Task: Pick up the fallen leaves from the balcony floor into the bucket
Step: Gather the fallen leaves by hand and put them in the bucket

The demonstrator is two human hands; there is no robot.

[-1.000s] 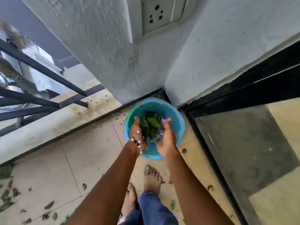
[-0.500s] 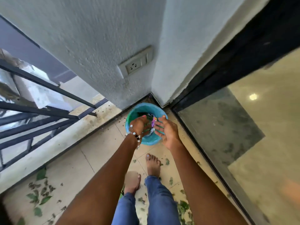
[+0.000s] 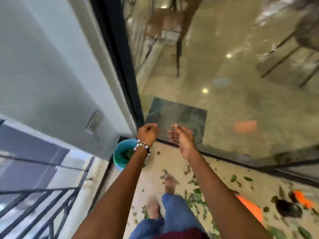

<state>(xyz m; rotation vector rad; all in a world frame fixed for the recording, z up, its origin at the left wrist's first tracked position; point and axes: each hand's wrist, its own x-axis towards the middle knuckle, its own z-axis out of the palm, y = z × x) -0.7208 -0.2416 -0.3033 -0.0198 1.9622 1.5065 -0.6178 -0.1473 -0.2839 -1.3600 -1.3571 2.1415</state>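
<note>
While both arms reach forward above the balcony floor [image 3: 151, 171], the left hand [image 3: 146, 133] hangs with its fingers loosely curled and nothing in them, a beaded bracelet [image 3: 141, 147] round its wrist; the right hand [image 3: 181, 137] is beside it, a gap between the two, palm turned inward, fingers relaxed and slightly bent, also holding nothing; the picture is blurred, so finer detail of the fingertips cannot be told. The blue bucket [image 3: 120, 152] stands in the floor's corner where the grey wall [image 3: 51, 75] meets the black frame of the glass door [image 3: 224, 83], partly covered by the left forearm; some green leaves [image 3: 128, 154] lie inside it. Neither hand touches the bucket; both are raised in front of the lower part of the door. More fallen leaves [image 3: 195, 192] are scattered over the floor near the person's bare feet [image 3: 170, 181] and along the door's bottom track toward the right edge; blue trouser legs [image 3: 174, 214] show below. An orange object [image 3: 252, 209] and a dark round thing [image 3: 288, 208] lie on the floor near the right edge, too blurred to name. A black railing [image 3: 43, 200] runs along the floor's left edge; a wall socket [image 3: 94, 121] sits on the grey wall above the bucket.
</note>
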